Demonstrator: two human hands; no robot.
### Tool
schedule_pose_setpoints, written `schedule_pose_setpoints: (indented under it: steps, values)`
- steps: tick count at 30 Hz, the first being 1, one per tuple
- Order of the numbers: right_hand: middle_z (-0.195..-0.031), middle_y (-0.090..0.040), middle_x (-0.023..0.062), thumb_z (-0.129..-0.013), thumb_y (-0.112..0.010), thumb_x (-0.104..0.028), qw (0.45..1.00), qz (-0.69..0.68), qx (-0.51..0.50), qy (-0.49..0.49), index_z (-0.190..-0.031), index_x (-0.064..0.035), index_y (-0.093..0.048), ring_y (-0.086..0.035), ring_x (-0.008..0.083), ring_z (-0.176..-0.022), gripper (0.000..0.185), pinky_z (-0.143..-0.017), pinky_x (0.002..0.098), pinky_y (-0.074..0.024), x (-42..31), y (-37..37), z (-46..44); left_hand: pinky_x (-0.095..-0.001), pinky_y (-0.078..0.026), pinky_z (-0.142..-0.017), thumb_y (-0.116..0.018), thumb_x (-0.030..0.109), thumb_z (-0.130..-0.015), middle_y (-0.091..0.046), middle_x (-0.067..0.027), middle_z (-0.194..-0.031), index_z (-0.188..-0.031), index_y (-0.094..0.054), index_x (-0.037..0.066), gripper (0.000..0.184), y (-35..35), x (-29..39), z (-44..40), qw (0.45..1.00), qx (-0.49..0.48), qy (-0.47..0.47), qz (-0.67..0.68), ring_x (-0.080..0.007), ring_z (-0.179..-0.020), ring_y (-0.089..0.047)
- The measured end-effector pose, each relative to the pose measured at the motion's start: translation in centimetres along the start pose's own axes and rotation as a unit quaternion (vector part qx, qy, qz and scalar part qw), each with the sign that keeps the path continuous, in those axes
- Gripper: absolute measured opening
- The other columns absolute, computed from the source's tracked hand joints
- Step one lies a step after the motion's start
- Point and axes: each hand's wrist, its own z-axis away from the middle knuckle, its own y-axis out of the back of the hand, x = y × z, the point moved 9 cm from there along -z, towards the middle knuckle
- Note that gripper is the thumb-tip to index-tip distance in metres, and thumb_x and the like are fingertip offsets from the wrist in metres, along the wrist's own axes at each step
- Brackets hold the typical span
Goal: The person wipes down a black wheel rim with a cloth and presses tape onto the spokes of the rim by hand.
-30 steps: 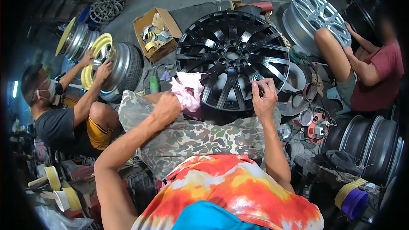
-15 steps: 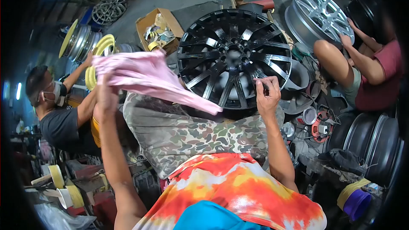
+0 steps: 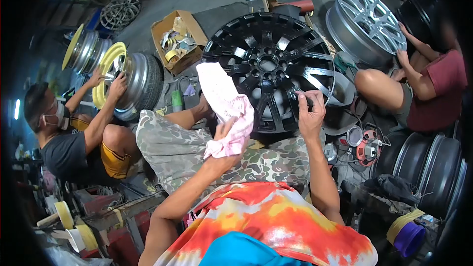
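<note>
Head view: the wearer sits with camouflage trousers (image 3: 266, 163) beneath both forearms. Directly ahead, a glossy black wheel rim (image 3: 310, 71) lies face up, its near edge close to the knees; its support is largely hidden.

Left hand (image 3: 225, 135): fingers closed around a bunched pink cloth (image 3: 240, 113), somewhat blurred. The cloth's upper end overlaps the rim's near left edge in this view; whether it touches cannot be determined.

Right hand (image 3: 311, 111): at the rim's near right portion, thumb and forefinger curled toward each other beside a spoke. Whether they pinch anything cannot be told.

Surroundings: a cardboard box (image 3: 198, 30) of scraps stands left of the rim, with a green can (image 3: 177, 101) nearer the wearer. At left, a person in a dark shirt (image 3: 64, 149) reaches to a yellow-lipped wheel (image 3: 103, 83). At right, a person in a maroon shirt (image 3: 446, 80) handles a tilted silver wheel (image 3: 344, 33). A red power tool (image 3: 366, 149) lies right of the wearer.
</note>
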Motion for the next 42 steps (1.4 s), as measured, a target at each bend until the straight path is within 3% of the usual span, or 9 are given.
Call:
schedule_pose_setpoints:
  steps: [10, 14, 20, 24, 26, 28, 32, 37, 42]
  values:
    - [-0.092, -0.061, 0.0097, -0.094, -0.071, -0.011, 1.000, 0.021, 0.008, 0.019, -0.096, -0.0046, -0.078, -0.064, 0.0244, -0.080, 0.010, -0.064, 0.0366, -0.0488, -0.3, 0.1, 0.6, -0.0627, -0.028, -0.122, -0.071, 0.028, -0.088, -0.029, -0.0382, -0.161, -0.133, -0.061, -0.002, 0.055, -1.0, 0.5, -2.7, 0.950, 0.050, -0.198, -0.237, -0.0575, -0.149, -0.028]
    - [-0.092, -0.061, 0.0102, -0.094, -0.071, -0.011, 0.999, 0.020, 0.006, 0.037, -0.095, -0.0044, -0.078, -0.064, 0.0256, -0.081, 0.009, -0.067, 0.0373, -0.0500, -0.9, -0.1, 0.8, -0.0593, -0.030, -0.122, -0.068, 0.023, -0.088, -0.031, -0.0318, -0.163, -0.146, -0.053, 0.000, 0.064, -0.2, 0.0, -1.2, 0.984, -0.082, -0.053, -0.147, -0.0530, -0.150, -0.029]
    - [-0.091, -0.061, 0.0107, -0.093, -0.073, -0.011, 0.999, 0.027, -0.017, -0.006, -0.094, -0.0046, -0.077, -0.065, 0.0273, -0.083, 0.008, -0.071, 0.0387, -0.0510, -0.4, -0.3, 0.9, -0.0535, -0.041, -0.117, -0.066, 0.024, -0.093, -0.042, -0.0191, -0.162, -0.154, -0.051, 0.014, 0.064, 1.5, 0.2, 0.8, 0.972, -0.043, -0.128, -0.190, -0.0484, -0.141, -0.044]
    - [-0.091, -0.061, 0.0110, -0.093, -0.074, -0.012, 0.999, 0.040, -0.015, 0.031, -0.094, -0.0047, -0.077, -0.065, 0.0282, -0.083, 0.008, -0.071, 0.0395, -0.0514, -1.1, -0.8, 0.6, -0.0543, -0.044, -0.116, -0.067, 0.033, -0.089, -0.050, -0.0105, -0.156, -0.150, -0.055, 0.031, 0.062, 0.9, -3.4, -5.1, 0.859, -0.125, -0.383, -0.316, -0.0431, -0.140, -0.048]
    - [-0.091, -0.061, 0.0111, -0.092, -0.074, -0.012, 0.998, 0.050, -0.022, 0.023, -0.094, -0.0047, -0.077, -0.065, 0.0284, -0.083, 0.008, -0.071, 0.0396, -0.0514, -1.1, -0.6, 0.7, -0.0528, -0.045, -0.113, -0.073, 0.032, -0.080, -0.059, -0.0091, -0.146, -0.142, -0.061, 0.029, 0.063, 4.1, 2.0, -9.5, 0.872, -0.213, -0.345, -0.275, -0.0367, -0.135, -0.052]
    - [-0.091, -0.061, 0.0114, -0.092, -0.074, -0.012, 0.998, 0.041, -0.017, 0.033, -0.094, -0.0048, -0.077, -0.065, 0.0284, -0.082, 0.008, -0.070, 0.0396, -0.0514, -0.9, -0.6, 0.7, -0.0496, -0.045, -0.111, -0.072, 0.028, -0.082, -0.064, -0.0091, -0.138, -0.131, -0.068, 0.022, 0.049, 2.9, 1.3, -13.5, 0.847, -0.079, -0.480, -0.213, -0.0335, -0.131, -0.056]
    - [-0.091, -0.061, 0.0114, -0.092, -0.073, -0.011, 0.999, 0.039, -0.021, -0.007, -0.094, -0.0050, -0.077, -0.065, 0.0279, -0.081, 0.008, -0.069, 0.0400, -0.0510, -0.9, -0.7, 0.8, -0.0408, -0.043, -0.110, -0.062, 0.025, -0.090, -0.068, -0.0056, -0.129, -0.120, -0.074, 0.013, 0.034, 1.8, 1.4, -18.1, 0.812, -0.070, -0.468, -0.342, -0.0248, -0.123, -0.061]
    - [-0.091, -0.061, 0.0101, -0.090, -0.074, -0.011, 0.998, 0.054, 0.006, 0.026, -0.093, -0.0054, -0.077, -0.065, 0.0267, -0.080, 0.007, -0.065, 0.0384, -0.0505, -0.6, -0.8, 1.0, -0.0508, -0.033, -0.123, -0.066, 0.012, -0.087, -0.053, -0.0269, -0.146, -0.142, -0.053, -0.005, 0.060, 1.0, 0.8, -13.2, 0.963, -0.008, -0.257, -0.084, -0.0431, -0.140, -0.048]
    - [-0.091, -0.061, 0.0090, -0.090, -0.074, -0.010, 0.998, 0.055, -0.020, 0.002, -0.091, -0.0053, -0.076, -0.064, 0.0244, -0.075, 0.005, -0.061, 0.0374, -0.0497, -0.3, -1.1, 1.1, -0.0535, -0.029, -0.126, -0.068, 0.011, -0.085, -0.056, -0.0314, -0.138, -0.139, -0.052, -0.012, 0.061, -0.7, 3.1, -3.7, 0.977, -0.007, -0.183, -0.110, -0.0451, -0.138, -0.049]
